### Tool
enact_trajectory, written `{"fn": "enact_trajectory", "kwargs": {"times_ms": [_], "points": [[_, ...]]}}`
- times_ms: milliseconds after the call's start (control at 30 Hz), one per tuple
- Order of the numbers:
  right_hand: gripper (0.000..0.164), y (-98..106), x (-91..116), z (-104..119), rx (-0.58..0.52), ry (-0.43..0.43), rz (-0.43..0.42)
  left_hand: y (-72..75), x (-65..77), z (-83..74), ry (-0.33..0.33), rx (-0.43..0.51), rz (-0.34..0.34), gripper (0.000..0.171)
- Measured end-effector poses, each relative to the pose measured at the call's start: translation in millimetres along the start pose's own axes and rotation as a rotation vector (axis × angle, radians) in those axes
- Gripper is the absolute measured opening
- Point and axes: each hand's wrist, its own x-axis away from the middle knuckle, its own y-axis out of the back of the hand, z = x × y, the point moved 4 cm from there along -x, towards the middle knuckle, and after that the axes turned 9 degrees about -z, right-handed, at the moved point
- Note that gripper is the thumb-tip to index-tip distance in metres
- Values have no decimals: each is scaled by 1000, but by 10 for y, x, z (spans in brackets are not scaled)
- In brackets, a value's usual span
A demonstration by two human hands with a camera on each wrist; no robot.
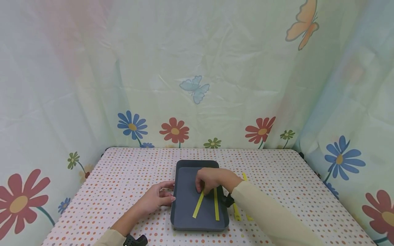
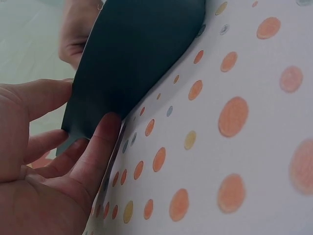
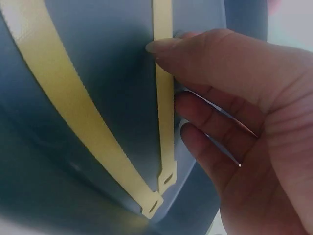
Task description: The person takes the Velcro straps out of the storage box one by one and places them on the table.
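Observation:
A dark grey rectangular tray (image 1: 184, 205) stands on the table, with two yellow hook-and-loop cable ties lying in it. My right hand (image 1: 210, 178) is over the tray and pinches the left cable tie (image 1: 198, 206) between thumb and fingers. That tie's slotted head shows in the right wrist view, near the head of the second cable tie (image 3: 80, 105), which lies at an angle to it. My left hand (image 1: 155, 199) is at the tray's left side; its extended fingers (image 2: 95, 152) touch the outer wall in the left wrist view.
More yellow strips (image 1: 236, 212) lie on the table to the right of the tray, partly covered by my right forearm. The table (image 1: 135, 171) has a dotted cover. Flowered curtains (image 1: 147, 68) hang behind it and on both sides.

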Motion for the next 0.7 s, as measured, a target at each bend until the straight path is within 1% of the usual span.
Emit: {"fn": "enact_trajectory", "kwargs": {"times_ms": [233, 333, 567, 700], "points": [[18, 0, -59, 49, 6, 49, 9, 8, -3, 10, -2, 12, 6, 72], [17, 1, -77, 72, 20, 47, 17, 7, -2, 8, -3, 10, 4, 72], [18, -15, -103, 88, 27, 1, 25, 0, 2, -8, 2, 10, 3, 71], [19, -27, -125, 102, 21, 8, 22, -2, 7, -18, 9, 5, 2, 71]]}}
